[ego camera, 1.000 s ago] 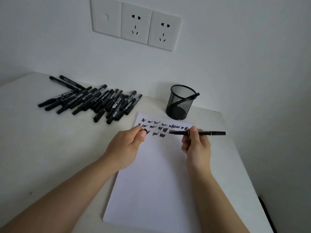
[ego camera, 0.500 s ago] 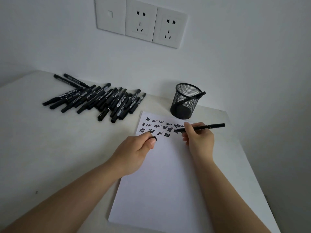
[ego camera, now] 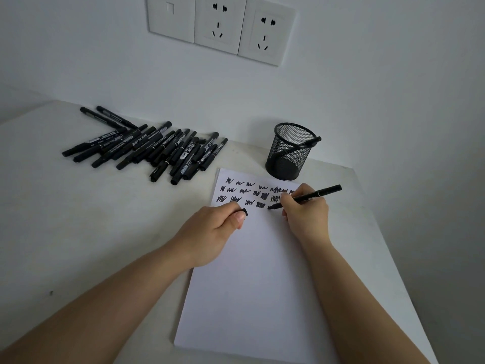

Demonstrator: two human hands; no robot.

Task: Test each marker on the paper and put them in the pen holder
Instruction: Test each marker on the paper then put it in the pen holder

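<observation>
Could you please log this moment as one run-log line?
step: testing marker | right hand: holds marker, tip on paper | left hand: holds cap | holder: one marker inside | pile: waiting

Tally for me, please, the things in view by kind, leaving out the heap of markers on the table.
Pen holder: 1
Markers: 2, the held marker and the marker in the holder
Cap: 1
Paper: 1
Sockets: 2
Switch: 1
Total: 8
</observation>
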